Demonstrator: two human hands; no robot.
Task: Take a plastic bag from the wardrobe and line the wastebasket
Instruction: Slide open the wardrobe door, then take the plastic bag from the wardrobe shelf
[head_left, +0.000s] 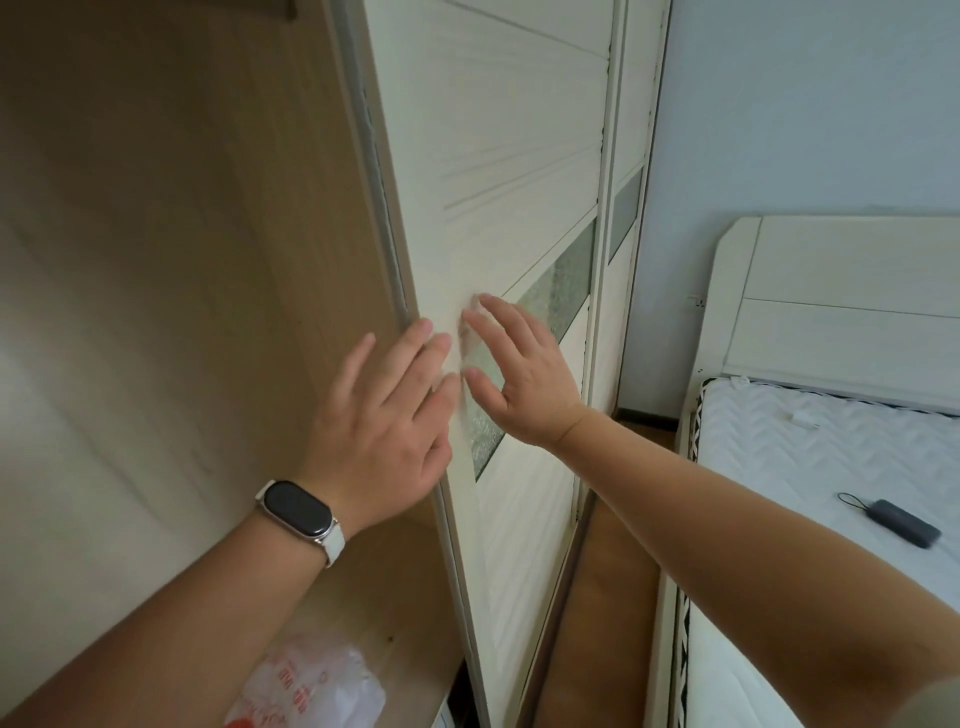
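The wardrobe's white sliding door (519, 171) stands in the middle, with the open wooden compartment (156, 312) to its left. My left hand (384, 415), a smartwatch on its wrist, lies flat against the door's left edge. My right hand (519, 369) presses flat on the door's face, fingers spread, beside the frosted glass strip. Neither hand holds anything. A crumpled white plastic bag (311, 686) with red print lies on the wardrobe's shelf below my left forearm. No wastebasket is in view.
A second sliding door (623, 218) sits behind the first, at the right. A bed with a white mattress (831, 493) and white headboard (857, 296) stands at the right. A dark small device with a strap (906, 530) lies on the mattress. Brown floor (613, 597) runs between wardrobe and bed.
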